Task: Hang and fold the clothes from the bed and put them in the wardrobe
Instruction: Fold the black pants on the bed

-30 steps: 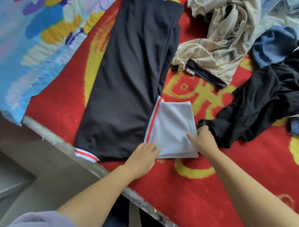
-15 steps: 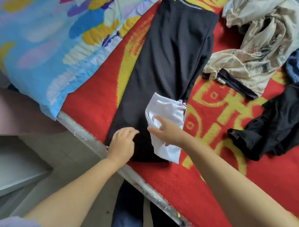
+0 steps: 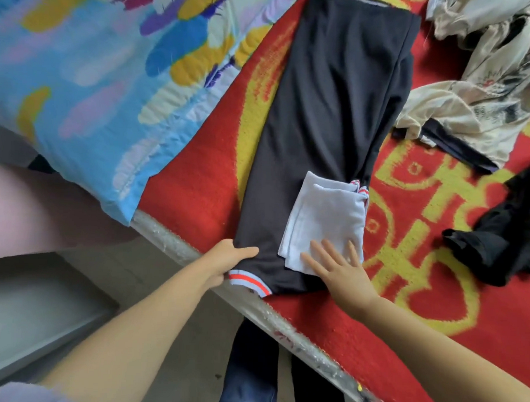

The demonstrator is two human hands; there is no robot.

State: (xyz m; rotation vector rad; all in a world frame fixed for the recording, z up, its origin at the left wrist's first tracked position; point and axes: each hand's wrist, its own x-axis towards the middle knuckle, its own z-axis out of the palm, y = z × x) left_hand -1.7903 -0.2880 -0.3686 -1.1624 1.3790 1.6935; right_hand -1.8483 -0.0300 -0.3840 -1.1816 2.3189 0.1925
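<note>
Dark knit fabric, a garment (image 3: 331, 118) with striped cuffs, lies lengthwise on the red and yellow blanket (image 3: 197, 191) of the bed, its lower hem at the metal bed edge (image 3: 176, 245). A pale grey panel (image 3: 327, 215), which looks like a sleeve end joined by a red-striped band, lies folded in over the dark body. The right hand (image 3: 343, 265) lies flat on that panel, fingers straight and spread, pressing it down. The left hand (image 3: 225, 256) grips the hem corner beside the striped cuff (image 3: 248, 280), its fingers curled round the cloth edge. The step in hand appears to be folding: the side piece is tucked in and being smoothed. The next move likely calls for lifting the hem end and doubling the garment toward its far end, with the panel kept from sliding out. To the right, well apart, lie a crumpled cream printed garment (image 3: 481, 97) and a black one (image 3: 511, 239), not yet folded. A bright patterned quilt (image 3: 90, 80) covers the bed's left side.
</note>
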